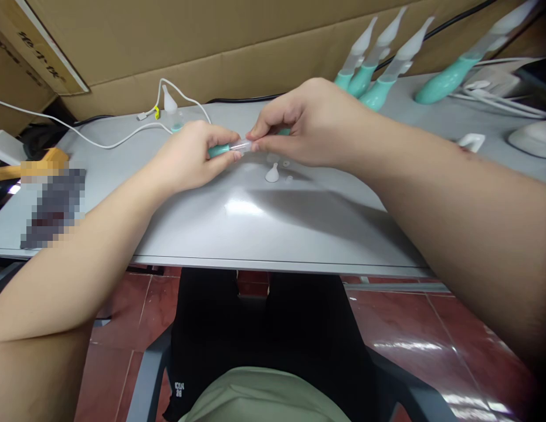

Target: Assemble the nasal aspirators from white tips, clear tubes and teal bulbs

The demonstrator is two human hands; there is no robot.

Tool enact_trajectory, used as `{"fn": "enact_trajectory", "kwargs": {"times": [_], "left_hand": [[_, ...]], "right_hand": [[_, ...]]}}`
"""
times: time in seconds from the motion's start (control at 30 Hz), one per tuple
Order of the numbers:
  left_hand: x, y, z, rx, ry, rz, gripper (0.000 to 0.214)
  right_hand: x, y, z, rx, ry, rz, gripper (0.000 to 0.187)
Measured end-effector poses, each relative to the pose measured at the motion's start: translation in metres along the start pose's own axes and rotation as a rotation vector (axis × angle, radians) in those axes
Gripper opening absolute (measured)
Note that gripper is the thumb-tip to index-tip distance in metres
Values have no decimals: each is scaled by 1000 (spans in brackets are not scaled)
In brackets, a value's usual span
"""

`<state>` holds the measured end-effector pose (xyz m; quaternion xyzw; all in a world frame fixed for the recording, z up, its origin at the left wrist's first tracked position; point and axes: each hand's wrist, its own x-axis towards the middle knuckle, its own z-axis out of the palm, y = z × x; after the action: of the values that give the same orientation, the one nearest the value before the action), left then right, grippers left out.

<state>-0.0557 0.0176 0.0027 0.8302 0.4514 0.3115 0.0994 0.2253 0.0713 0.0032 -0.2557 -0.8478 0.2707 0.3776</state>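
My left hand [191, 155] is closed round a small teal stick-shaped tool [220, 150] with a clear front section, held just above the grey table [255, 228]. My right hand [308, 126] pinches the clear tip of the same tool from the right, fingers pressed together. A bit of teal shows under the right fingers. Below the hands, a loose translucent white silicone tip [272, 173] lies on the table with two or three tiny clear pieces [287, 164] beside it.
Several finished teal tools with white tips [378, 64] stand at the back right, one more [457, 73] further right. A white cable [123, 138] and a small upright tip [169, 102] sit at the back left. Cardboard walls the rear. A white device [534, 138] lies right.
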Motion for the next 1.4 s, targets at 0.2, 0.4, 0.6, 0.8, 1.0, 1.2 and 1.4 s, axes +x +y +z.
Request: {"fn": "enact_trajectory", "kwargs": {"times": [0.2,0.4,0.6,0.8,1.0,1.2,1.4], "left_hand": [[2,9,-2,-65,-29,11,23],[2,16,2,-71,53,-2,26],[5,12,1,-151,64,-41,36],[10,6,5,-264,-21,-66,48],[9,-2,8,-256,-34,-50,43],[13,-6,17,-253,-17,-50,32],[22,-23,14,-123,150,-61,30]], "right_hand": [[8,2,4,123,104,48,37],[15,-5,3,223,115,75,50],[16,-14,11,329,231,115,43],[16,-5,8,288,242,69,36],[15,-6,7,242,223,59,40],[23,-11,12,151,180,59,48],[11,-39,-17,-172,288,-42,49]]}}
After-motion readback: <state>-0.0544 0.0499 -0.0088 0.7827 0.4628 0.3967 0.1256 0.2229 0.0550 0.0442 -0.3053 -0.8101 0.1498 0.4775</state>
